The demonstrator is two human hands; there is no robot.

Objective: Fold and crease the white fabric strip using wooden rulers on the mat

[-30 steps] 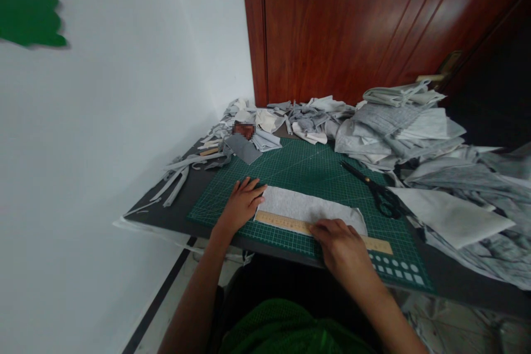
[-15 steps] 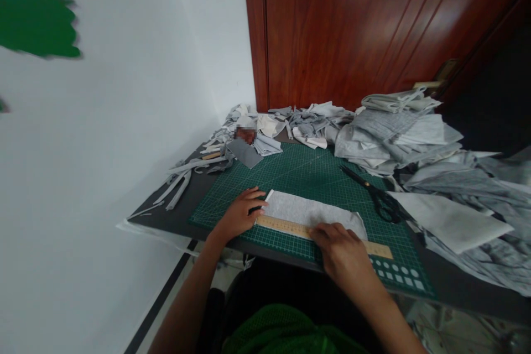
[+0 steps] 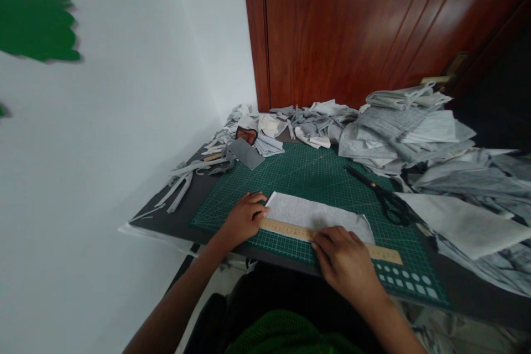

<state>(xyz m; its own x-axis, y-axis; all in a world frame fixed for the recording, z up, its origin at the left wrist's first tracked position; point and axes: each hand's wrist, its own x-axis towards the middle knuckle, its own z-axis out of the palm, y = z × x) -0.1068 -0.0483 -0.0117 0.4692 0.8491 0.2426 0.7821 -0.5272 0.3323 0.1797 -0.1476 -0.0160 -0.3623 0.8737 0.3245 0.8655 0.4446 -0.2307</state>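
Note:
A light grey piece of fabric [image 3: 315,211] lies flat on the green cutting mat [image 3: 307,168], with its right end slightly curled. Along its near edge rests a wooden ruler [image 3: 286,227], which sticks out past the fabric on the right. My left hand [image 3: 245,218] is at the left end of both, fingers drawn together, with thumb and forefinger closed at the fabric's left edge. My right hand [image 3: 344,257] has its fingers bent over the middle of the ruler and holds it against the fabric. Its thumb is tucked on the near side.
Black scissors [image 3: 379,193] lie on the mat's right side. Piles of grey fabric [image 3: 406,127] fill the right, and scraps [image 3: 315,121] line the back. Narrow strips [image 3: 180,191] lie at left, near a white wall [image 3: 136,94]. A brown door [image 3: 352,27] stands behind.
The fingers of my left hand, spread before, have drawn together at the fabric's left edge. My right hand keeps its hold on the ruler. The view has shifted slightly.

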